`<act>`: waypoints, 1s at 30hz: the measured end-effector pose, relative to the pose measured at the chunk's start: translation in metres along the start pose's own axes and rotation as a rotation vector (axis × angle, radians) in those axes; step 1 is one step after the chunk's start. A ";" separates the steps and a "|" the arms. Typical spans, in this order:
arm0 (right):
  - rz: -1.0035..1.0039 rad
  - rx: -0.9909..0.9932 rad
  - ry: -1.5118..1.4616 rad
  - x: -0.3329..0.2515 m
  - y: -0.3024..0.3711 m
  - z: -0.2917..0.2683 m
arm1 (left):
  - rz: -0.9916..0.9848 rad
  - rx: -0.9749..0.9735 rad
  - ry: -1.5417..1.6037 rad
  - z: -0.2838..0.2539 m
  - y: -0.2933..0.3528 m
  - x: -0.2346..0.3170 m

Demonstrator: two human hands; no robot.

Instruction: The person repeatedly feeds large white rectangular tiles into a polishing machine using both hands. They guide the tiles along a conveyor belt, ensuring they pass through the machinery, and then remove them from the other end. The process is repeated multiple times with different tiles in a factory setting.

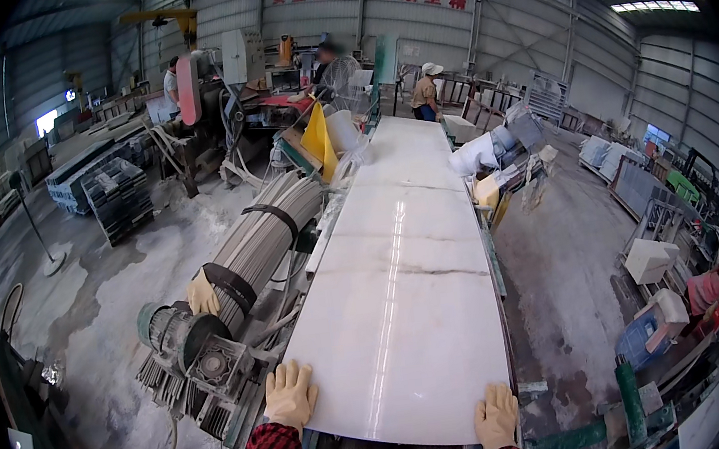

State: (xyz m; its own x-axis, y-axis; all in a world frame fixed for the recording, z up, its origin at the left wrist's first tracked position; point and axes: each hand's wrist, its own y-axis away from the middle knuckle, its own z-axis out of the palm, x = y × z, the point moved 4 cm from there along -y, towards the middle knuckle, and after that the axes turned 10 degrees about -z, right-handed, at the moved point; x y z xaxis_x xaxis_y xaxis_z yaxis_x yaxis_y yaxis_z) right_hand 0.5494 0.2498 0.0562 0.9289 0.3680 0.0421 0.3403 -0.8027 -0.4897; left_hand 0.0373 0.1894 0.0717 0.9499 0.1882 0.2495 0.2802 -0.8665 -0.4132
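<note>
A long white polished stone slab (405, 300) with a few dark veins lies ahead of me on a green-framed machine bed. My left hand (290, 396), in a pale yellow rubber glove, rests at the slab's near left edge with its fingers apart. At the near right corner, my right hand (496, 419) wears a matching glove, its fingers stretched forward against the slab. Neither hand is wrapped round anything; the undersides of both palms are hidden. Light from above draws a bright streak down the slab's surface.
Left of the slab, a dusty motor (199, 343) sits beside a strapped bundle of strips (258, 237) with a loose glove (202, 293) on it. A white-wrapped motor (485, 151) stands to the right. A person in a cap (426, 92) is beyond the slab. Green posts (629, 398) rise at near right.
</note>
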 end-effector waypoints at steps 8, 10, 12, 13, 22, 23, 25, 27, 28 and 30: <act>-0.009 -0.011 -0.075 0.004 -0.016 -0.001 | 0.033 -0.044 -0.019 -0.002 -0.013 0.001; -0.034 -0.006 -0.062 0.006 -0.021 0.002 | 0.015 -0.065 -0.009 -0.004 -0.015 0.003; -0.028 -0.010 -0.086 0.009 -0.025 0.005 | 0.012 -0.063 -0.004 -0.006 -0.019 0.004; -0.025 -0.007 -0.093 0.010 -0.026 0.007 | 0.013 -0.062 -0.003 -0.007 -0.020 0.004; -0.057 -0.002 -0.071 0.019 -0.031 0.019 | 0.009 -0.064 -0.029 0.000 -0.031 0.004; -0.052 -0.010 -0.074 0.019 -0.031 0.019 | 0.010 -0.060 -0.030 0.000 -0.031 0.004; -0.042 -0.025 -0.078 0.019 -0.034 0.018 | -0.003 -0.079 -0.027 0.000 -0.033 0.004; -0.041 -0.032 -0.086 0.018 -0.036 0.015 | -0.011 -0.088 -0.025 0.000 -0.034 0.005; -0.038 -0.043 -0.090 0.018 -0.037 0.013 | -0.015 -0.090 -0.026 0.000 -0.035 0.005; 0.006 -0.090 -0.151 0.020 -0.038 0.013 | -0.017 -0.090 -0.029 0.000 -0.036 0.006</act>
State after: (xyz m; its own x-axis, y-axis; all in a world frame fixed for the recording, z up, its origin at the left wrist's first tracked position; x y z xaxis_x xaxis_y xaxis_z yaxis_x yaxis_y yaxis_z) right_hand 0.5534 0.2936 0.0639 0.9008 0.4237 -0.0949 0.3526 -0.8414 -0.4095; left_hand 0.0324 0.2216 0.0884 0.9492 0.2152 0.2294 0.2835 -0.9011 -0.3281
